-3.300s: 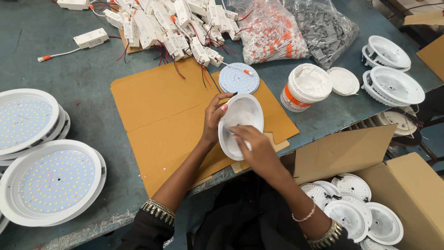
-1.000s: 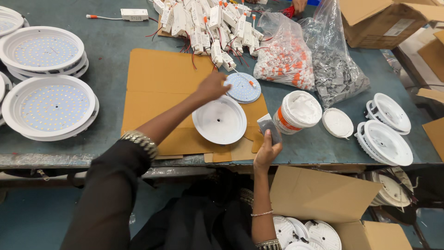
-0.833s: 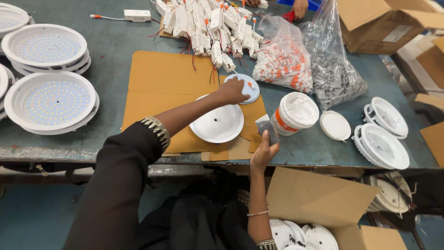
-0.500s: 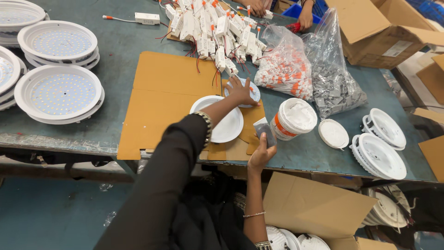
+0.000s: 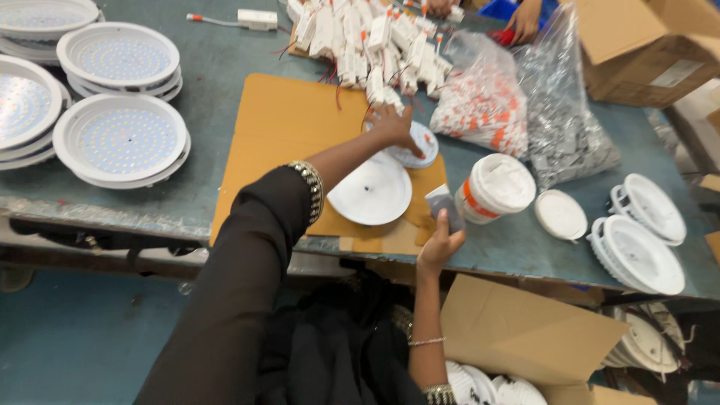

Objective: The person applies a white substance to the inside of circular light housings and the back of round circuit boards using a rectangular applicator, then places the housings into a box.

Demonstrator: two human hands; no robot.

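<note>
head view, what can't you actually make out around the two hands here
- Head view: the left hand covers part of the small round LED disc, so a grip cannot be confirmed.
- The grey block in the right hand is blurred; its kind is unclear.
- The pile of white driver units is cut off by the top edge.
- The open carton hides most of the white housings inside.

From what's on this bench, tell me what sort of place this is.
Probably a small workshop assembling LED ceiling lights: stacked round LED panels, a heap of white driver units with wires, and white lamp housings on a worktable beside cardboard cartons.
</note>
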